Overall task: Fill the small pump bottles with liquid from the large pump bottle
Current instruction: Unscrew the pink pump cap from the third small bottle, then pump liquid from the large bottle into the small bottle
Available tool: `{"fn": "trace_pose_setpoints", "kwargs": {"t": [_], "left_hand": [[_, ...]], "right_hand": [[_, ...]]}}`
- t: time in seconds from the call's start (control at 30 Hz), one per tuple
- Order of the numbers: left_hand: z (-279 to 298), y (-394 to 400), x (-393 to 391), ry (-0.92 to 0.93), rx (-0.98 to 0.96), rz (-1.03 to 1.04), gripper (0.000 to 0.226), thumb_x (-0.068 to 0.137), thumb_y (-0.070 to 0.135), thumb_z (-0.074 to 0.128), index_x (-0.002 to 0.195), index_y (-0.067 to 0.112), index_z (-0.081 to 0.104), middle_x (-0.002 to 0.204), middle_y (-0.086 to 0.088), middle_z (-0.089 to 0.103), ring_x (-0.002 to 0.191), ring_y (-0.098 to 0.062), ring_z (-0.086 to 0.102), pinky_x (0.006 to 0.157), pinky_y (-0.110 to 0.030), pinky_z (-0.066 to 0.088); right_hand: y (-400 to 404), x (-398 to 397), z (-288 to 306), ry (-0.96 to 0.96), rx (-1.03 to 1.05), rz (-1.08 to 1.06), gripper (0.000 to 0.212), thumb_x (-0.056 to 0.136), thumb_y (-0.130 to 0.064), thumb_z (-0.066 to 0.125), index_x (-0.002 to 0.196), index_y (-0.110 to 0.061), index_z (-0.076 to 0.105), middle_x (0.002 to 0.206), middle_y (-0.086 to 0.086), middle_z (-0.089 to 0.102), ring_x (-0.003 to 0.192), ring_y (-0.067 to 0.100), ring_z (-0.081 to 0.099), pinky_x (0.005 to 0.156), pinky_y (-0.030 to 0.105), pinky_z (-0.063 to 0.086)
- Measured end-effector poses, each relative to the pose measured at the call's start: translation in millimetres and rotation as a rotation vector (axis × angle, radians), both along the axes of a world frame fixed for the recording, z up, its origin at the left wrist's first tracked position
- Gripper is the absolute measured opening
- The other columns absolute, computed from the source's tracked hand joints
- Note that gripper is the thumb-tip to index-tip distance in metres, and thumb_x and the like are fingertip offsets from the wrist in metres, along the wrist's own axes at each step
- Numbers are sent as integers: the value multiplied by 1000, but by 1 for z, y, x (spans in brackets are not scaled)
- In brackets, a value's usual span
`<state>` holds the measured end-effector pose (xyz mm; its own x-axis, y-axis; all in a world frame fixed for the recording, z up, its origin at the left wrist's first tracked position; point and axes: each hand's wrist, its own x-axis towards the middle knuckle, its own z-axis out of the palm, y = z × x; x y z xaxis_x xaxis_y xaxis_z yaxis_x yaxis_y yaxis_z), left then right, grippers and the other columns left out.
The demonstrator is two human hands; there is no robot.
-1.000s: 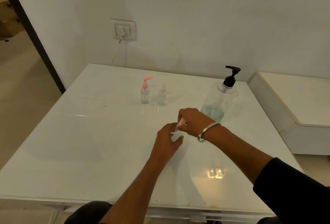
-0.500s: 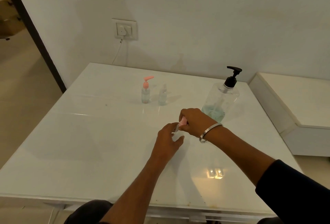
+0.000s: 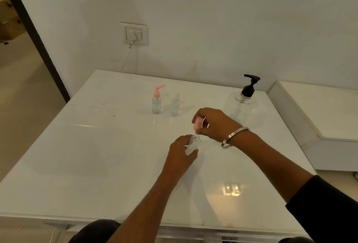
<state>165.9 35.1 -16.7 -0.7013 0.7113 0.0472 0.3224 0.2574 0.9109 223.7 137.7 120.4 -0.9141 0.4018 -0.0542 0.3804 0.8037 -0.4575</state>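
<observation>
- Head view: a small clear bottle (image 3: 192, 143) is held near the middle of the white table (image 3: 77, 155) by the left hand (image 3: 182, 153), whose fingers and thumb are curled round its body; the open neck shows just above the fingers.
- Its pink pump cap (image 3: 198, 123) is pinched in the right hand (image 3: 215, 123), lifted clear of the neck and tilted — cap and bottle are apart, the cap just above the opening.
- The large pump bottle (image 3: 241, 107), clear with a black pump head, stands upright just behind the right hand; liquid inside it is hard to make out here.
- Two more small bottles stand upright side by side farther back: one with a pink pump (image 3: 157, 100) and one with a pale top (image 3: 175, 105), both apparently holding some liquid.
- Handling, as judged: the small bottle is probably thin light plastic, easily tipped when empty and slightly crushable, so it is best gripped round the lower body and kept pressed to the table while being filled.
- The cap's dip tube is slender and bendable — the cap is better taken by its collar than by the nozzle.
- The large bottle looks heavier and smooth-walled; it would be steadied at the shoulder while the head is pressed.
</observation>
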Motion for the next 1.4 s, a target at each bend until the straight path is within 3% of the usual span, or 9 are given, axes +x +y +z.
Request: {"fn": "trace_pose_setpoints", "kwargs": {"t": [0.07,0.2,0.33,0.53,0.63,0.97,1.13,1.3,1.4], "left_hand": [[-1,2,-1,-47,6,52,40,85,15,66,123,5,55,112,3,56,104,-13,56,90,-19,40],[1,0,-2,-27,-33,-31,45,85,24,66,127,15,53,121,2,58,104,-10,56,86,-10,36],[1,-1,-4,-31,-6,-26,44,84,23,68,125,17,54,123,1,59,95,-2,52,74,1,35],[-1,-6,-9,-55,80,5,43,80,21,72,121,18,58,118,2,62,95,-5,58,75,-1,40],[0,-9,-14,-54,129,37,41,77,15,73,116,17,61,112,3,64,92,-5,60,75,-1,42],[5,-20,-24,-56,195,89,40,76,11,74,114,17,63,105,7,64,91,-3,61,77,-8,48],[4,-19,-25,-39,160,73,41,76,13,75,115,17,61,103,11,61,88,4,59,74,-3,45],[2,-17,-24,-33,128,61,43,77,16,74,117,17,60,105,11,60,87,1,58,73,-2,45],[1,-17,-23,-25,124,56,43,77,16,74,118,18,60,106,10,60,89,-2,59,74,-4,46]], "right_hand": [[1,1,4,40,-48,-20,20,81,-15,65,100,-13,58,100,2,61,81,14,54,64,12,40],[4,5,9,108,-62,-54,22,81,-21,66,101,-15,59,94,-6,60,79,11,55,63,8,39],[11,12,14,176,-80,-115,20,81,-24,66,97,-18,57,93,-8,60,79,11,57,64,11,42],[23,25,14,272,-185,-235,25,79,-30,69,98,-19,56,96,-4,63,82,14,63,68,24,55],[25,35,8,315,-225,-301,26,78,-28,70,97,-18,56,90,-5,63,75,13,63,64,19,52],[14,50,-81,368,-476,-583,20,73,-22,75,85,-24,59,85,0,65,81,22,65,75,29,54],[3,49,-114,338,-449,-641,20,75,-23,73,90,-20,60,85,-6,62,75,6,57,64,13,41],[1,44,-129,197,-336,-636,21,74,-31,73,86,-28,56,81,-12,58,76,9,55,87,38,47],[1,41,-127,152,-299,-615,22,75,-33,72,87,-31,54,87,-11,58,83,12,55,92,44,44]]}}
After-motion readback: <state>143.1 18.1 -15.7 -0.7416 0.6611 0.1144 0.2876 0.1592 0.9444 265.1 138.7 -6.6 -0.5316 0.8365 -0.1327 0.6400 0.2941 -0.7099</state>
